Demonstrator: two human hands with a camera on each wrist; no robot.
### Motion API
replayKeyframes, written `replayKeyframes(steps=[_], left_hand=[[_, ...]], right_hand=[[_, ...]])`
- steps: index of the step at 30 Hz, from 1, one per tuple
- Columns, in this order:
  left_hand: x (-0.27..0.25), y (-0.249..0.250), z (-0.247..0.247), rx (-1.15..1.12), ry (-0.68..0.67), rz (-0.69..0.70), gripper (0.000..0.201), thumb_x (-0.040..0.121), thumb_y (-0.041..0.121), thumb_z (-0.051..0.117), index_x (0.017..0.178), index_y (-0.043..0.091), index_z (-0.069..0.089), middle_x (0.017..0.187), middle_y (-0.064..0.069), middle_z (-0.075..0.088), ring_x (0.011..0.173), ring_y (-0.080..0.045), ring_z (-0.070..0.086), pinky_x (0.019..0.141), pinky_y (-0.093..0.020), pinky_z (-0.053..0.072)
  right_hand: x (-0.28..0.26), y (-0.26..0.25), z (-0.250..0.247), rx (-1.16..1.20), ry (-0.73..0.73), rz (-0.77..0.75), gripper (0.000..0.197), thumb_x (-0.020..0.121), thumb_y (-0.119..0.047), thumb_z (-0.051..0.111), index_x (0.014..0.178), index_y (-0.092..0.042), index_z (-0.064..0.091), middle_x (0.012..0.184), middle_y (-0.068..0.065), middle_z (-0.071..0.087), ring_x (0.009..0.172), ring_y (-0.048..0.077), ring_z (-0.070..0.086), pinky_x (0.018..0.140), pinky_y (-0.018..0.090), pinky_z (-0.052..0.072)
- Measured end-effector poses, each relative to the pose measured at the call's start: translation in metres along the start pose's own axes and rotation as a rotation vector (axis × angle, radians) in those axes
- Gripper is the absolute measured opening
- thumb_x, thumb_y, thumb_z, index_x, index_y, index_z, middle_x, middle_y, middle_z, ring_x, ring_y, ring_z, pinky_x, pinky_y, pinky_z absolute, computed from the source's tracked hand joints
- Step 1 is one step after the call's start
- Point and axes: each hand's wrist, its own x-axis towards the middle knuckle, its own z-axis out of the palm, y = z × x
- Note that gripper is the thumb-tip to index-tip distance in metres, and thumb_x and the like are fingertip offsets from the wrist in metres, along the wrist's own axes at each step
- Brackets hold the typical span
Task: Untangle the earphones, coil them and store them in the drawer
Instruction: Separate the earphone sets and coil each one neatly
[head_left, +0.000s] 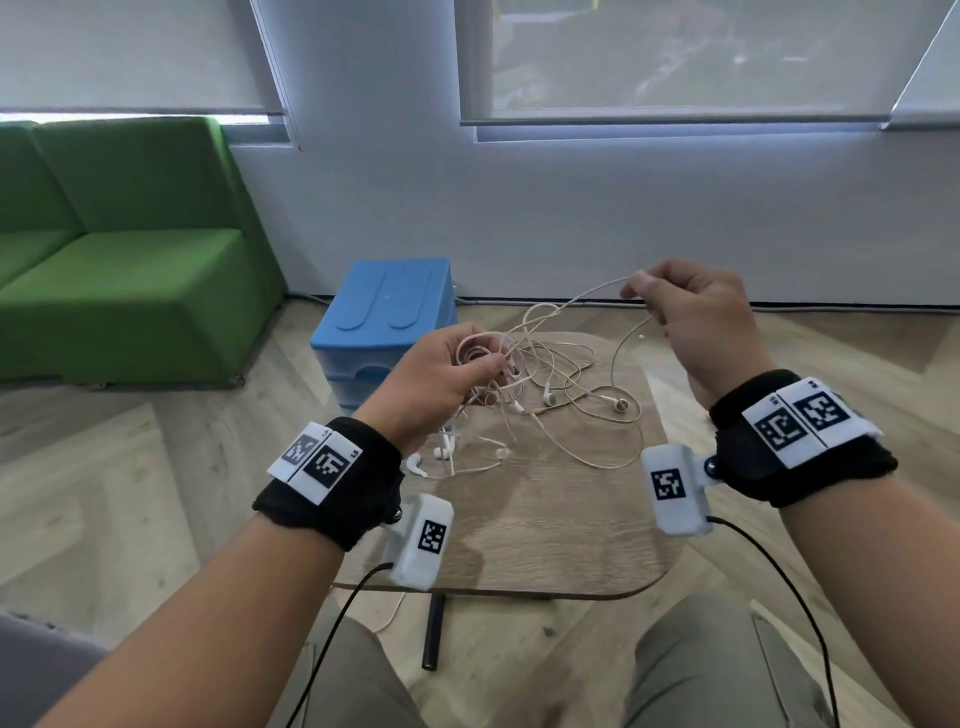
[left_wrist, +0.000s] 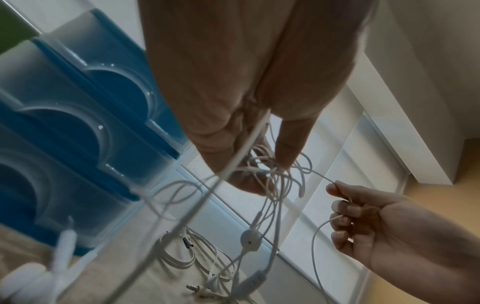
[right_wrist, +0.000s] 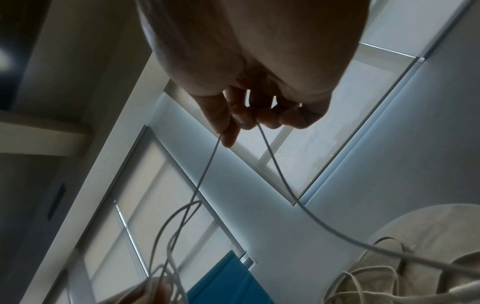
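A tangle of white earphone cables (head_left: 545, 374) hangs above a small wooden table (head_left: 545, 530). My left hand (head_left: 447, 374) holds a bunch of coiled loops of it, lifted over the table's left side. My right hand (head_left: 691, 317) is raised higher at the right and pinches one strand (head_left: 597, 291) between thumb and fingers (right_wrist: 228, 131). The strand runs from the bunch up to that hand, then drops back to the table. Earbuds (head_left: 618, 404) and loose cable lie on the tabletop. The blue drawer unit (head_left: 384, 322) stands behind the table's left side, its drawers (left_wrist: 85, 131) closed.
A green sofa (head_left: 119, 249) fills the left of the room. A white wall with blinds (head_left: 675, 57) rises behind the table. More flat white cable and plugs (left_wrist: 192, 259) lie on the table near the drawers. My knees sit under the table's near edge.
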Motion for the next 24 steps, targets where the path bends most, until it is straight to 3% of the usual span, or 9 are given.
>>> replayKeyframes(steps=[2,4,6,8,10,13,16,18,24], left_hand=[[0.0,0.002,0.0,-0.037,0.028,0.013,0.01,0.103,0.005,0.061,0.108,-0.001,0.066,0.096,-0.018,0.072,0.08,-0.017,0.069,0.072,-0.029,0.061],[0.0,0.004,0.0,-0.088,0.054,0.015,0.008,0.103,0.004,0.06,0.106,0.002,0.066,0.1,-0.021,0.07,0.081,-0.022,0.067,0.071,-0.029,0.062],[0.0,0.006,0.0,-0.121,0.069,0.013,0.008,0.103,0.005,0.06,0.102,0.006,0.067,0.103,-0.026,0.069,0.088,-0.03,0.067,0.073,-0.03,0.063],[-0.001,0.008,0.0,-0.137,0.073,0.017,0.008,0.103,0.008,0.06,0.102,0.007,0.068,0.109,-0.034,0.068,0.091,-0.032,0.069,0.075,-0.032,0.064],[-0.001,0.01,0.001,-0.147,0.074,0.019,0.008,0.103,0.01,0.061,0.103,0.005,0.068,0.112,-0.035,0.067,0.09,-0.031,0.069,0.076,-0.032,0.064],[-0.002,0.013,0.003,-0.174,0.078,0.01,0.008,0.103,0.01,0.06,0.102,0.005,0.067,0.102,-0.026,0.067,0.087,-0.028,0.068,0.075,-0.03,0.064],[-0.002,0.014,0.005,-0.218,0.075,0.001,0.009,0.104,0.009,0.06,0.103,0.005,0.068,0.101,-0.019,0.069,0.086,-0.024,0.068,0.075,-0.03,0.063],[-0.002,0.014,0.007,-0.248,0.071,-0.002,0.01,0.105,0.01,0.059,0.106,0.004,0.068,0.104,-0.02,0.07,0.085,-0.022,0.068,0.074,-0.03,0.061],[-0.006,0.014,0.0,-0.266,0.095,-0.04,0.016,0.106,0.006,0.053,0.109,0.007,0.069,0.114,-0.026,0.072,0.098,-0.033,0.072,0.088,-0.042,0.062]], right_hand=[[0.0,0.005,-0.003,-0.073,-0.021,0.062,0.019,0.082,-0.024,0.069,0.066,-0.015,0.075,0.065,0.008,0.05,0.064,0.02,0.04,0.067,0.032,0.034],[-0.004,0.01,-0.005,-0.161,-0.111,0.126,0.015,0.085,-0.016,0.07,0.072,-0.017,0.077,0.073,0.014,0.055,0.07,0.024,0.041,0.066,0.036,0.035],[-0.009,0.017,-0.002,-0.274,-0.161,0.125,0.014,0.086,-0.009,0.071,0.089,-0.021,0.078,0.092,0.014,0.067,0.074,0.024,0.052,0.073,0.036,0.046],[-0.018,0.018,0.004,-0.36,-0.126,0.044,0.024,0.084,-0.009,0.073,0.1,-0.026,0.072,0.106,0.004,0.063,0.073,0.014,0.057,0.076,0.028,0.048],[-0.026,0.016,0.011,-0.301,-0.135,-0.062,0.022,0.082,-0.005,0.072,0.093,-0.023,0.066,0.099,0.002,0.064,0.065,0.011,0.053,0.069,0.026,0.046],[-0.037,0.013,0.021,-0.212,-0.376,-0.134,0.01,0.086,-0.009,0.075,0.082,-0.014,0.067,0.08,0.002,0.069,0.065,0.012,0.059,0.065,0.03,0.05],[-0.047,0.019,0.037,-0.266,-0.587,-0.136,0.009,0.086,-0.025,0.081,0.086,-0.023,0.072,0.086,-0.003,0.073,0.073,0.016,0.067,0.069,0.027,0.055],[-0.053,0.024,0.046,-0.292,-0.619,-0.133,0.013,0.087,-0.029,0.08,0.083,-0.029,0.068,0.087,-0.004,0.072,0.076,0.021,0.067,0.072,0.029,0.055],[-0.055,0.022,0.044,-0.175,-0.622,-0.075,0.011,0.096,-0.014,0.07,0.087,-0.014,0.075,0.073,0.001,0.07,0.067,0.008,0.061,0.068,0.019,0.049]])
